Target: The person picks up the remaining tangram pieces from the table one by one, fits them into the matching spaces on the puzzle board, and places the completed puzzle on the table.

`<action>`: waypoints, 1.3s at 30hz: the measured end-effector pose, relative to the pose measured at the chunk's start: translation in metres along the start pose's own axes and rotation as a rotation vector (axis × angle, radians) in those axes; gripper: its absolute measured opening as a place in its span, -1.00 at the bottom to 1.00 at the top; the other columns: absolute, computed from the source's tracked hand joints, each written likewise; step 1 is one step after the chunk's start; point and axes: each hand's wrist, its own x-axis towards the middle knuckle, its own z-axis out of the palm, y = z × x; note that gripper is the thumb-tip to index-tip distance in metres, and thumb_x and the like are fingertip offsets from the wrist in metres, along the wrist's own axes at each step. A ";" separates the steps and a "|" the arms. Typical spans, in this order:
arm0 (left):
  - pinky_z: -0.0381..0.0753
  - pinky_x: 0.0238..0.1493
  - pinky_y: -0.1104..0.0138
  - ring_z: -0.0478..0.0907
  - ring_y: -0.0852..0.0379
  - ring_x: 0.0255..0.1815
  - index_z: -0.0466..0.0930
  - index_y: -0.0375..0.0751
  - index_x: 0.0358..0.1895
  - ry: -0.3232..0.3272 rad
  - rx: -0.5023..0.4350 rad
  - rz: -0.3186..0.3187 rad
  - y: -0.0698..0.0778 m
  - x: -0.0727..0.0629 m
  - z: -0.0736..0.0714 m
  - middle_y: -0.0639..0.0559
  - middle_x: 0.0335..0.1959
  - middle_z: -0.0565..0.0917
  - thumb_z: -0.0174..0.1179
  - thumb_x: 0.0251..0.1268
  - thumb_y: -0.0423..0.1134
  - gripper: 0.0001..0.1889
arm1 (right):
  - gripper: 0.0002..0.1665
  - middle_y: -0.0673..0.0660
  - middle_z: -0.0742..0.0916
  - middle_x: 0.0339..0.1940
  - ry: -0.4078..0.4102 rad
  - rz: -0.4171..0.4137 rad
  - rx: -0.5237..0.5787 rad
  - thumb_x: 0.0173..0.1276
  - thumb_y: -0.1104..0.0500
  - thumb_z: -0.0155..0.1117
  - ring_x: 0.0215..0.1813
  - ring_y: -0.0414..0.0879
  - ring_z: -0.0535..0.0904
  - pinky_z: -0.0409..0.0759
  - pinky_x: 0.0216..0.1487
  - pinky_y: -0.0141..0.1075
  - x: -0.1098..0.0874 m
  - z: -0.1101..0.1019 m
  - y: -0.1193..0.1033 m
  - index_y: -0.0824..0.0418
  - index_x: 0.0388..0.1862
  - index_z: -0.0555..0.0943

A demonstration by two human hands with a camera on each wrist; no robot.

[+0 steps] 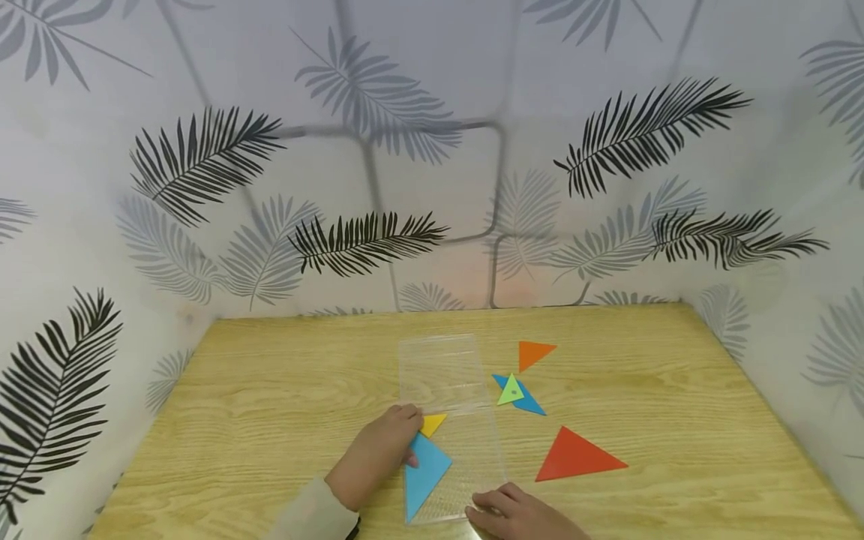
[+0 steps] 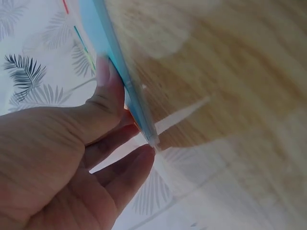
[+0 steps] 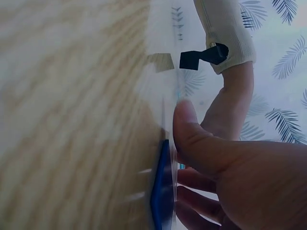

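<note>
A clear plastic case point(image 1: 472, 427) lies opened flat on the table. In its near half are a light blue triangle point(image 1: 427, 472) and a small yellow triangle point(image 1: 433, 424). My left hand point(image 1: 381, 450) is at the case's left edge, thumb on the light blue triangle and fingertips beside the yellow one. The left wrist view shows the fingers point(image 2: 132, 175) right at the case's edge. My right hand point(image 1: 516, 514) rests at the near right corner, fingers loosely bent. In the right wrist view, a dark blue flat piece point(image 3: 164, 191) shows beside its fingers.
Right of the case lie a red triangle point(image 1: 578, 456), an orange triangle point(image 1: 535, 354) and a blue parallelogram point(image 1: 529, 399) with a small green triangle point(image 1: 511, 391) overlapping it. A leaf-patterned curtain point(image 1: 432, 187) rises behind the wooden table point(image 1: 290, 375).
</note>
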 end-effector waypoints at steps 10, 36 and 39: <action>0.43 0.11 0.28 0.44 -0.02 0.08 0.52 -0.33 0.00 0.027 -0.049 0.039 -0.002 -0.004 -0.001 -0.12 0.05 0.52 0.23 -0.07 0.03 -0.41 | -0.32 0.05 0.53 0.11 -0.168 0.138 0.155 0.38 -0.29 -0.13 0.04 -0.13 0.38 0.51 -0.05 -0.35 0.005 -0.009 0.000 0.09 0.26 0.47; 0.52 -0.05 0.41 0.53 0.03 -0.03 0.58 -0.33 -0.10 -0.024 0.062 -0.031 0.002 0.011 0.002 -0.10 0.01 0.53 0.18 -0.12 0.11 -0.41 | -0.63 0.09 0.55 0.01 0.038 0.077 0.178 0.46 0.05 0.01 -0.03 -0.10 0.44 0.53 -0.11 -0.32 0.009 -0.007 -0.001 0.16 0.10 0.59; 0.52 -0.10 0.45 0.53 0.06 -0.08 0.59 -0.33 -0.13 -0.008 0.064 -0.024 0.002 0.011 0.003 -0.09 -0.02 0.53 0.18 -0.10 0.10 -0.43 | -0.66 0.11 0.55 0.01 0.066 0.065 0.179 0.43 0.07 0.06 -0.04 -0.10 0.44 0.53 -0.10 -0.32 0.008 -0.006 0.001 0.16 0.07 0.60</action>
